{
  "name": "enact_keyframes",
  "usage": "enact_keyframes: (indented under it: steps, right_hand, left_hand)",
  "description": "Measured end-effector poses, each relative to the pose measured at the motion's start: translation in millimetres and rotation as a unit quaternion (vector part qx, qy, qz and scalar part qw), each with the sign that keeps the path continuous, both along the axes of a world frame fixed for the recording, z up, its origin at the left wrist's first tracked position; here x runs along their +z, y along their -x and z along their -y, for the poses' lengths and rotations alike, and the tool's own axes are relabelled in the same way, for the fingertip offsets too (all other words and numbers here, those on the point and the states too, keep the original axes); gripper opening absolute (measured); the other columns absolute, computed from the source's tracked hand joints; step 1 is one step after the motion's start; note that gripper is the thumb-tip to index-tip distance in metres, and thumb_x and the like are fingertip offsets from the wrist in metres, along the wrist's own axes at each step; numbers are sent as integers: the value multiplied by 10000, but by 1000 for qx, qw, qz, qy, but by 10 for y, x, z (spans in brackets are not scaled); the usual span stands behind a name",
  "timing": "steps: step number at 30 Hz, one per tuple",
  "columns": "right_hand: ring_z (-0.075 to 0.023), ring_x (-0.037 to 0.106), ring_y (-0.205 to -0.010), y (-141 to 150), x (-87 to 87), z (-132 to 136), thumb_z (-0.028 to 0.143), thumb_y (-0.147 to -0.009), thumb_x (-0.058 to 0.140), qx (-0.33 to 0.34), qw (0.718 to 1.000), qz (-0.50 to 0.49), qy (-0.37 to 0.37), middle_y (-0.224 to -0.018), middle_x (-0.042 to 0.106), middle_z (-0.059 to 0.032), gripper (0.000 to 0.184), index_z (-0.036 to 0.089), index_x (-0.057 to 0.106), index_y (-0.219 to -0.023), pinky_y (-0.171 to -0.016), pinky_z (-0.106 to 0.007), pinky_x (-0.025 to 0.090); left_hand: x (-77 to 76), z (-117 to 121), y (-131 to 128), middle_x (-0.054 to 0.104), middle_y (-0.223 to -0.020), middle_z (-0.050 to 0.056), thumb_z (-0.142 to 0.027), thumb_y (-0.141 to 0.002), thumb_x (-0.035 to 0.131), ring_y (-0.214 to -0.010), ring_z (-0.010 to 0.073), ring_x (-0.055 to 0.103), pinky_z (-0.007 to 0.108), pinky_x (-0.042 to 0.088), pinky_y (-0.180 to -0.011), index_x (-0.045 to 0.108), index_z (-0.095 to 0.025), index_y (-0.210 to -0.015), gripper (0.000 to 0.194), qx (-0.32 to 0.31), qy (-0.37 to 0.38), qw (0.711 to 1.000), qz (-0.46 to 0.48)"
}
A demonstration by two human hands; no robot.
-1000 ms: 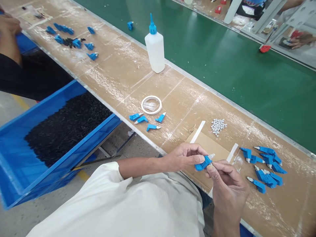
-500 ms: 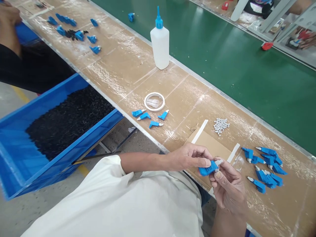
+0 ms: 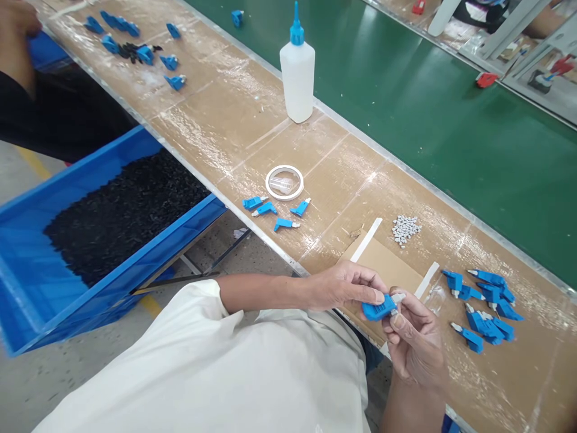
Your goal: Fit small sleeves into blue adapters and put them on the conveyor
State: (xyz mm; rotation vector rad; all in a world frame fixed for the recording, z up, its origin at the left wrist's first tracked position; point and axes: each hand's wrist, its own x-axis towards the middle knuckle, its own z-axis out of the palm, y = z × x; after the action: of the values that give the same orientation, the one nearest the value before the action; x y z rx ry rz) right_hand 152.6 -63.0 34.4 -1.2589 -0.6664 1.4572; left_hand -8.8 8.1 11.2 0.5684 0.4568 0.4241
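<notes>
A blue plastic part [image 3: 377,308] with a white tip is held between the thumb and fingers of my left hand [image 3: 349,287]. My right hand [image 3: 417,331] is closed at the white-tip end of it. Between its thumb and forefinger shows a small greyish piece [image 3: 395,312], pressed against the part's side; whether it is separate from the part I cannot tell. Under both hands lies a piece of cardboard [image 3: 392,264] with white strips at its sides. Several similar blue parts [image 3: 489,328] with white tips lie right of my right hand.
A heap of small grey pieces [image 3: 406,230] lies beyond the cardboard. Further left are more blue parts [image 3: 283,224], a white tape roll [image 3: 284,183] and a white squeeze bottle [image 3: 297,84]. A blue bin [image 3: 27,282] holds black pieces. Another person's arm [image 3: 18,60] is at far left.
The view has shifted slightly. Both hands keep the same hold on the blue plastic part, with hardly any movement.
</notes>
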Motion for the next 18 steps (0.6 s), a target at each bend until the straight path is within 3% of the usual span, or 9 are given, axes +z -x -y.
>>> enact_keyframes:
  steps: [13,18]
  right_hand:
    - [-48,508,-451,35,-9,31,337,-619,934,-19,1000,-15,17,-587,527,25,253,227,818,-816,-383,-110,414]
    - [-59,532,-475,87,10,62,330,-669,907,-22,1000,-11,-13,-646,564,12,215,242,825,-847,-374,-117,436]
  left_hand:
    - [-20,26,5,612,-686,-22,-561,-611,896,-598,67,525,219,415,-590,669,-116,-832,546,1,14,1000,4]
    - [18,44,26,625,-701,-8,-579,-663,857,-619,79,548,223,424,-577,670,-112,-849,536,15,-25,1000,4]
